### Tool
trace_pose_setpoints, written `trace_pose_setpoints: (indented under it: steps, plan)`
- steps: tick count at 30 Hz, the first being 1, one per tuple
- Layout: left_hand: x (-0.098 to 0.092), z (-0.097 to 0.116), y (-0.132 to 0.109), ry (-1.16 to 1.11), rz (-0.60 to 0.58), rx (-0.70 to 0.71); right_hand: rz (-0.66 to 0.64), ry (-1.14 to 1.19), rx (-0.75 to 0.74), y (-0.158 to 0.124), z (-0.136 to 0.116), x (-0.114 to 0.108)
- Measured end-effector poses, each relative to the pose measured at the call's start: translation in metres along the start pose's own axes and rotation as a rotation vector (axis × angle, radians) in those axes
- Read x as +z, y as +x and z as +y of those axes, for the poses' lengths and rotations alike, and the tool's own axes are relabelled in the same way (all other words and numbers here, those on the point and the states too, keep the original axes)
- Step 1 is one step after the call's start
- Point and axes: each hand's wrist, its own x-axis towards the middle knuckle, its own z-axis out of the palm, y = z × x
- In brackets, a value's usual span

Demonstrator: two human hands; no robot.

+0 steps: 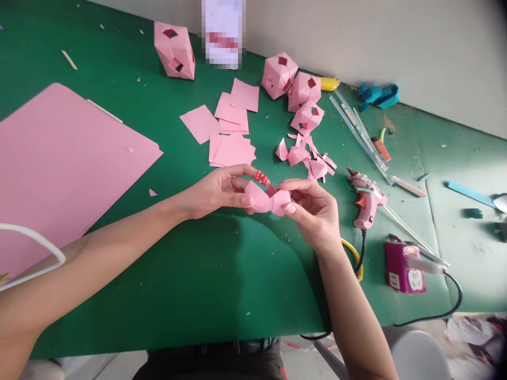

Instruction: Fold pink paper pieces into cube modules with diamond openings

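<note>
Between my two hands is a small folded pink paper piece [261, 199], held above the green table. My left hand [222, 191] pinches its left end between thumb and fingers, and a red patterned band wraps one fingertip. My right hand [313, 210] grips the other end with the thumb in front. Just beyond lie several small folded paper pieces and strips [299, 154]. Square pink paper sheets [233, 150] are stacked loosely past my left hand. Finished-looking hollow pink paper shapes [279, 74] with diamond openings stand farther back.
A pink glue gun [369, 203] lies right of my right hand, its cord running near a purple power adapter [404, 266]. Clear glue sticks [360, 134] lie behind it. A large pink sheet [71, 158] covers the left of the green table [190, 295]. Another paper shape [175, 50] stands at the back.
</note>
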Motion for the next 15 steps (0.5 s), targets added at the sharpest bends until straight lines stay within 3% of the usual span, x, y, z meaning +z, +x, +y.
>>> trace_pose_setpoints:
  steps: [15]
  plan:
    - [-0.0036,-0.0052,-0.0002,0.011,0.031,0.008,0.009,-0.073,-0.027,-0.0021,0.0036,0.0038]
